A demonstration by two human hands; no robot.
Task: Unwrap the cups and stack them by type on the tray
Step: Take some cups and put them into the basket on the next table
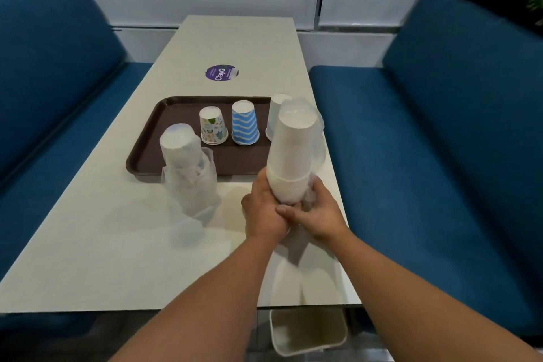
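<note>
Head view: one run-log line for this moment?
step: unwrapping | left hand: grips white cup stack base | right hand: on plastic wrap | tray: three inverted cups

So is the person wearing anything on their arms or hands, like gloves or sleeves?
No. Both arms are bare as far up as the picture shows, with no sleeves in view. The left hand and right hand have no gloves, and no watch, bracelet or rings can be seen on them.
</note>
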